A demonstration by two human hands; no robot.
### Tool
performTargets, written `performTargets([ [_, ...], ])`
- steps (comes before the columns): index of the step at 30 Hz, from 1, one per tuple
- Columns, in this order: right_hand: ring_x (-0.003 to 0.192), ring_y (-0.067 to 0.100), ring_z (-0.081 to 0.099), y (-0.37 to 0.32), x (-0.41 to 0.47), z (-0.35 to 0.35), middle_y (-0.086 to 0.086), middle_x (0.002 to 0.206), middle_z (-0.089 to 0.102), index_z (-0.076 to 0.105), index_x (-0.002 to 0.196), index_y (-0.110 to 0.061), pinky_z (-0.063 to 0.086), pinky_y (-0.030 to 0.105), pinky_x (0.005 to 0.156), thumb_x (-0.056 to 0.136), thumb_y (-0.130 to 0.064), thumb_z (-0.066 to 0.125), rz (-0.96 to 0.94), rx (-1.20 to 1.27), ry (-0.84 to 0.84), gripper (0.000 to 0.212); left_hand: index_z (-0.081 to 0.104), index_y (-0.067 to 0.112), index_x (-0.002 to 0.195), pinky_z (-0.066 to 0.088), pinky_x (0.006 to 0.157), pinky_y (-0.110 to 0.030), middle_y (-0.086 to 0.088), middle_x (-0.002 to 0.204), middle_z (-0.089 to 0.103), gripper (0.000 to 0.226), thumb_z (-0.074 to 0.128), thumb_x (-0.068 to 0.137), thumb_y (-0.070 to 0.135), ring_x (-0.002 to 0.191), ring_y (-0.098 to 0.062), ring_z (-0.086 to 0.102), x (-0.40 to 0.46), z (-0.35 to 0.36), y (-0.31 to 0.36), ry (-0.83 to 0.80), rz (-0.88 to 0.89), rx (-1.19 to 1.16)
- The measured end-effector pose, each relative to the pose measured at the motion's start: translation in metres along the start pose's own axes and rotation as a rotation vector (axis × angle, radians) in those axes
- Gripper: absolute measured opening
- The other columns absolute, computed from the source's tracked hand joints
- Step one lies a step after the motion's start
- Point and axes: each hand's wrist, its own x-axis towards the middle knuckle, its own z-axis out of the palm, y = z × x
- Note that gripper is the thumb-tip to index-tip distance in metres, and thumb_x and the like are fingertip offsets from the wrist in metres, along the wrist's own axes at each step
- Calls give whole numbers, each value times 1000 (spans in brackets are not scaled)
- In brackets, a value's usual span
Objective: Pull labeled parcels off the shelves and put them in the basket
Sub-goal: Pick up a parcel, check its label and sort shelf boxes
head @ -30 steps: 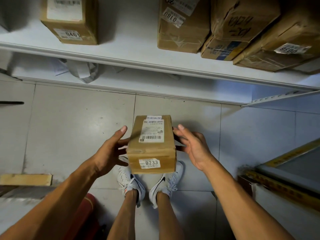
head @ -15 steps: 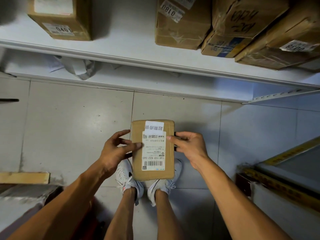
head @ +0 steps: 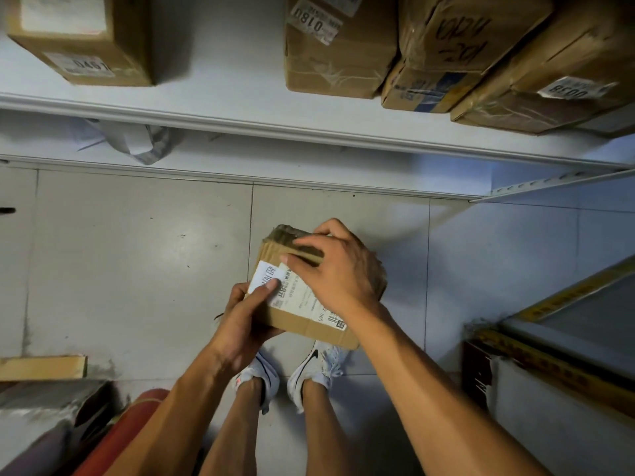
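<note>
Brown cardboard parcel (head: 302, 321) with a white printed shipping label (head: 299, 297) sits at the centre of the frame, held in the air above the grey tiled floor (head: 137, 269) and tilted so that its far end points toward the upper right. The left hand (head: 245, 321) grips the parcel's near left corner from below, with its thumb (head: 266, 289) pressed flat on the label's left end. The right hand (head: 338, 273) lies over the top of the parcel, fingers curled around its far taped end and its index finger (head: 299, 262) stretched across the top face. Below the parcel, in the lower middle of the frame, stand the person's white sneakers (head: 312, 372).

Across the upper part of the frame runs a white metal shelf (head: 223, 97) carrying more cardboard boxes: one marked 0461 (head: 82, 39) at upper left, one marked 0180 (head: 336, 46) at upper centre, and a stacked group (head: 515, 63) at upper right. A crumpled grey plastic bag (head: 137, 142) lies on the lower shelf under the left part. At lower left, a red rounded object (head: 137, 417) shows partly beside the left forearm; what it is cannot be told.
</note>
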Motion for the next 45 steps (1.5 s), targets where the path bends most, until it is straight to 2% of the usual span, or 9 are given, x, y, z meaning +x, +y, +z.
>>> performTargets([
  [9,93,6,60,4,16,-35,-18,104,64,76,106,-35,48,29,74,90,-62,62,-165,-34,43,35,41,11,145,59,86,-46,-17,140,58,108,95,54,32,128,-34,58,-9,1,-14,-232,4,-51],
  [13,107,13,59,19,13,-38,-10,112,64,74,115,-27,50,40,91,87,-47,72,-121,47,205,35,52,5,137,58,90,-39,-19,135,62,82,83,64,24,123,-36,61,-14,16,-9,-322,16,-57],
  [16,132,24,39,29,-8,-38,0,139,48,60,136,-29,31,42,108,75,-48,81,108,61,486,67,55,8,135,60,85,-35,-18,129,66,84,88,59,21,114,-39,66,-13,27,-8,-314,35,-114],
  [20,141,25,39,35,-32,-24,4,154,33,25,155,-39,34,49,116,54,-50,94,651,898,424,123,56,14,131,61,76,-31,-15,118,71,96,98,45,29,99,-37,72,-13,40,-4,-306,43,-123],
  [23,123,27,63,39,-35,-6,3,135,64,36,149,-43,54,55,98,58,-42,92,719,1487,241,107,50,20,137,61,72,-30,-10,125,70,105,96,45,41,108,-40,70,-12,40,-7,-310,12,21],
  [28,112,23,70,54,-32,-7,6,122,72,46,147,-39,60,44,89,54,-47,90,639,1350,239,103,48,15,140,55,94,-45,-10,132,66,104,87,56,61,119,-29,66,-16,23,-4,-325,-16,445],
  [34,101,25,72,81,-36,-25,0,106,77,66,123,-34,60,41,80,67,-45,82,535,1162,99,59,49,27,142,47,105,-47,-2,134,65,116,77,45,85,118,-23,66,-19,-18,34,-292,67,620],
  [40,99,22,73,100,-48,-31,2,110,76,63,128,-30,55,38,79,64,-51,76,450,1145,-68,69,35,47,149,49,100,-43,3,127,70,110,83,54,72,115,-23,68,-26,0,59,-403,96,745],
  [45,100,29,71,96,-61,-16,11,117,70,35,135,-34,56,42,77,57,-58,80,568,1192,-19,93,28,49,151,55,94,-51,-11,121,72,95,77,70,43,111,-32,70,-28,23,61,-451,73,758],
])
